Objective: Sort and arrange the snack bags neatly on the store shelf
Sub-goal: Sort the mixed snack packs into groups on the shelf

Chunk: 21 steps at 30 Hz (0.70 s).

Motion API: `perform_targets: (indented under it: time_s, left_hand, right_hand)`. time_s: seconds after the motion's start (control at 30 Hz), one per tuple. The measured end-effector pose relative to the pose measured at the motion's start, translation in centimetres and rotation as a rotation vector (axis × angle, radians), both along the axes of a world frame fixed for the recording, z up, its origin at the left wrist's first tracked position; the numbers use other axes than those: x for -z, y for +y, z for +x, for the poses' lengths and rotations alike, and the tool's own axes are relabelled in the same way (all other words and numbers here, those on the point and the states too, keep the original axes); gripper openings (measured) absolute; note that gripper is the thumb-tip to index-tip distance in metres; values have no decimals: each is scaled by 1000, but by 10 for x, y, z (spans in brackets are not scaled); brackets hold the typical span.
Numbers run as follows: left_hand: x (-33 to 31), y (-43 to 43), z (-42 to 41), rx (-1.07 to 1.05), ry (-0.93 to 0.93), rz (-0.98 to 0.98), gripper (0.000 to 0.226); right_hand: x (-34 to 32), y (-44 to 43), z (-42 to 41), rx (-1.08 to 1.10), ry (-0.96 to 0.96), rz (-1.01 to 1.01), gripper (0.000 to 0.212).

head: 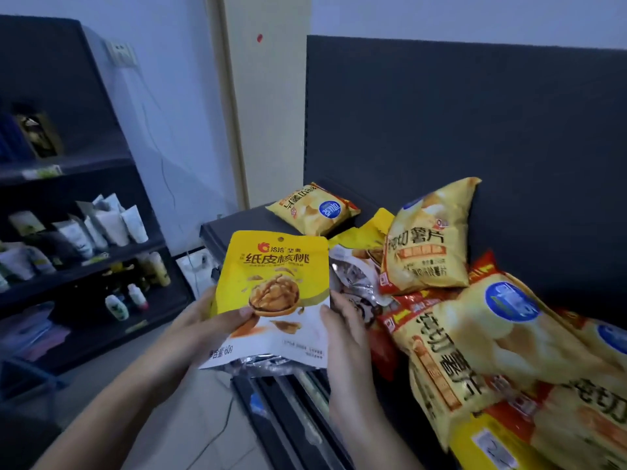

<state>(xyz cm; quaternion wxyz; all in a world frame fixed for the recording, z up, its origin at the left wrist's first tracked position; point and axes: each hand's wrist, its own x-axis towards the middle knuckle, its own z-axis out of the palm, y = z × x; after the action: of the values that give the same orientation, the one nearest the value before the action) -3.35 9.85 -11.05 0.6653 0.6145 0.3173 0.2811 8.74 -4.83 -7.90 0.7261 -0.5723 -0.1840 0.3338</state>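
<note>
now, left hand [200, 329], right hand [346, 334]: curled grip on walnut bag [271, 276] (left thumb in front)

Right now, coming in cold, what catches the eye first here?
A yellow walnut bag is front and centre, held upright by the left hand and right hand at its lower sides. To its right, a jumble of chip bags crowds the dark shelf, with one lone chip bag at the back left.

Bare left hand [200, 322], right hand [344, 329], forearms [115, 405]
</note>
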Motion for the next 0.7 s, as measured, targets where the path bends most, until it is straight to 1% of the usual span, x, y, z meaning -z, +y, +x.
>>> perform_targets:
  time_s: [0.1,0.13,0.17,0.2,0.23,0.27,0.3,0.33,0.37,0.43,0.5,0.53,0.57,0.6,0.63,0.67,0.7]
  left_hand:
    - [-2,44,24,-47,-4,16,24]
    - [-7,56,31,-59,16,19,24]
    - [-8,72,40,-37,-9,29,27]
    - [-9,88,50,-14,-23,44,36]
    - [-8,109,58,2,-23,79,52]
    - [-8,129,66,16,-23,95,64]
    - [-8,146,75,33,-11,109,66]
    - [-5,160,84,60,24,122,62]
    - [0,171,91,95,71,162,58]
    - [11,183,102,210,141,258,59]
    - [17,192,107,274,191,328,59]
    - [20,197,109,295,194,334,60]
    - [23,201,110,304,200,348,66]
    - [27,206,110,323,214,353,79]
    - [27,207,110,344,248,381,86]
    - [30,211,111,336,266,383,80]
    - [31,215,112,311,273,369,68]
  right_hand:
    - [2,50,20,-47,-8,11,23]
    - [4,65,24,-54,-1,15,26]
    - [7,81,29,-56,-19,28,30]
    - [9,96,33,-65,-31,43,36]
    - [10,114,38,-60,-44,42,42]
    - [11,131,40,-52,-71,36,45]
    - [13,147,43,-39,-110,12,48]
    - [19,162,46,3,-163,-25,52]
    - [25,173,48,43,-226,-85,57]
    - [42,191,47,116,-348,-199,66]
    - [51,200,41,191,-440,-255,70]
    - [52,204,37,221,-459,-277,73]
    - [55,207,34,242,-454,-304,74]
    - [56,209,31,252,-444,-329,74]
    - [56,210,29,252,-434,-346,73]
    - [55,210,27,241,-430,-356,70]
    - [54,210,25,221,-434,-365,65]
